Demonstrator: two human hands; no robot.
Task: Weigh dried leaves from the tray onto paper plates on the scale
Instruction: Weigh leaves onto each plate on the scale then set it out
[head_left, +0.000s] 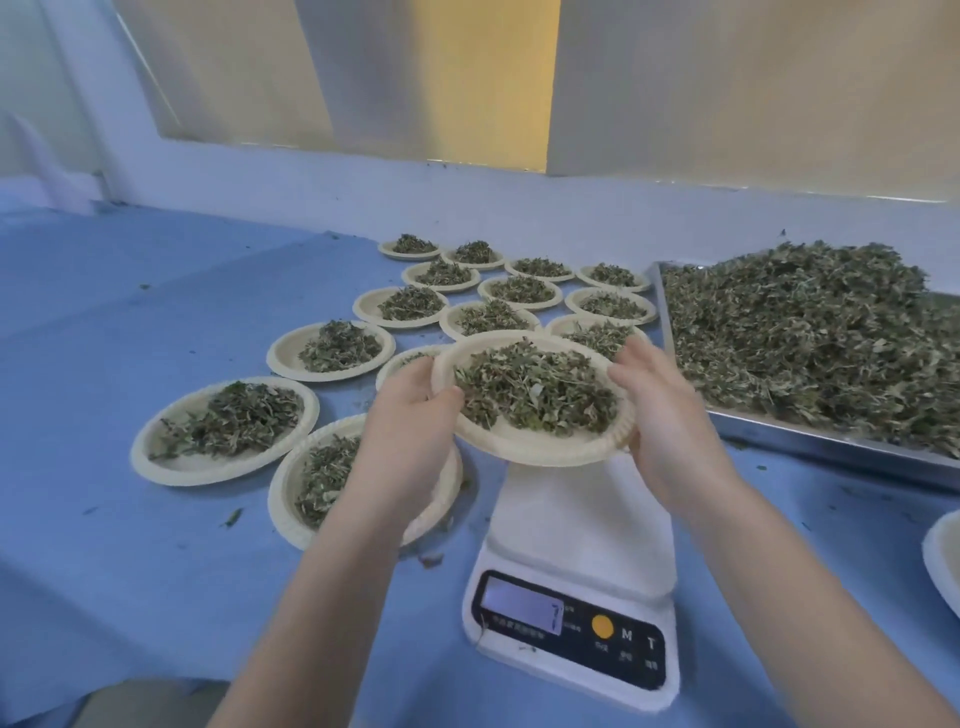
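Note:
A cream paper plate (524, 447) heaped with dried green leaves (535, 395) hangs above the far end of the white scale (582, 551). My left hand (410, 415) grips its left rim, thumb on top. My right hand (660, 410) holds the right rim. The scale's platform is bare and its display (522, 605) faces me; I cannot read the figure. To the right, the metal tray (810, 447) carries a large pile of dried leaves (810, 332).
Several filled paper plates (223, 431) cover the blue table (130, 322) to the left and behind, one (296, 493) right under my left forearm. An empty plate's edge (943, 556) shows at the far right. A white wall ledge (467, 192) bounds the back.

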